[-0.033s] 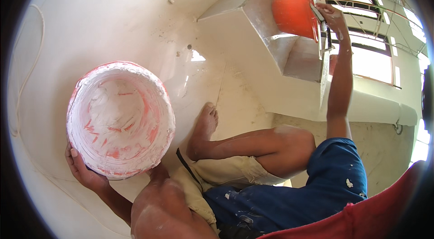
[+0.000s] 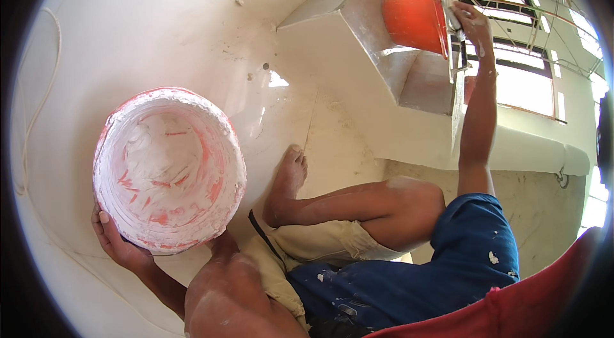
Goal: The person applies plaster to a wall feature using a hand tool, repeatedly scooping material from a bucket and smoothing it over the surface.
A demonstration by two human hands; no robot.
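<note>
A round red bucket (image 2: 169, 168), its inside thickly smeared with white paste, stands tilted at the left with its mouth toward me. My left hand (image 2: 118, 243) grips its lower left side, thumb and fingers against the outer wall. At the upper right, my right hand (image 2: 472, 23) is raised at the mouth of an orange bucket (image 2: 412, 15), which rests on a stepped ledge. Pinched in its fingers is a flat, pale scraper-like tool (image 2: 455, 20), partly covered by the hand. The inside of the orange bucket cannot be seen.
The stepped pale ledge (image 2: 368, 37) runs along the right of the smooth floor (image 2: 192, 37). A thin white cord (image 2: 45, 98) curves along the left. Beyond the ledge are scaffold bars (image 2: 511, 8) and bright windows (image 2: 524, 82). My bent legs (image 2: 358, 204) lie between the buckets.
My right hand and the scraper-like tool have shifted very slightly at the orange bucket's mouth. My left hand keeps its grip, and the whole view has moved a touch.
</note>
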